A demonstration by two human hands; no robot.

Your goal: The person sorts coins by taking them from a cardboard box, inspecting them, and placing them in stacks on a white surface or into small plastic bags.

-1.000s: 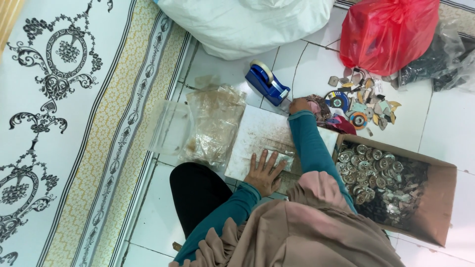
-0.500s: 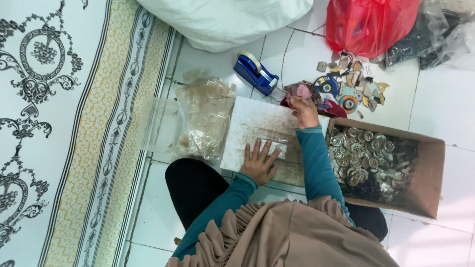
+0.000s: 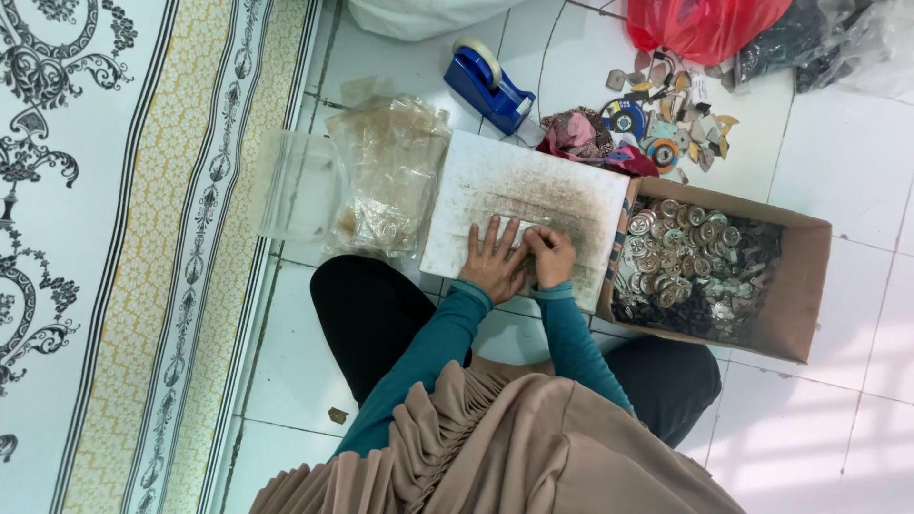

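My left hand (image 3: 490,262) lies flat, fingers spread, on a stained white board (image 3: 533,190) on the tiled floor, pressing on a small clear plastic piece (image 3: 514,231). My right hand (image 3: 552,255) is right beside it, touching it, with its fingers curled down onto the same spot. Whatever is between those fingers is hidden. Both arms wear teal sleeves.
An open cardboard box (image 3: 795,286) of round metallic pieces sits right of the board. Beyond the board are a pile of colourful small pieces (image 3: 666,119), a blue tape dispenser (image 3: 487,86) and a red plastic bag (image 3: 705,24). Clear plastic bags (image 3: 386,176) lie to the left, by a patterned rug (image 3: 143,238).
My right hand has come back from the pile of colourful pieces to the board, beside my left hand. The left hand stayed on the board. The view has shifted.
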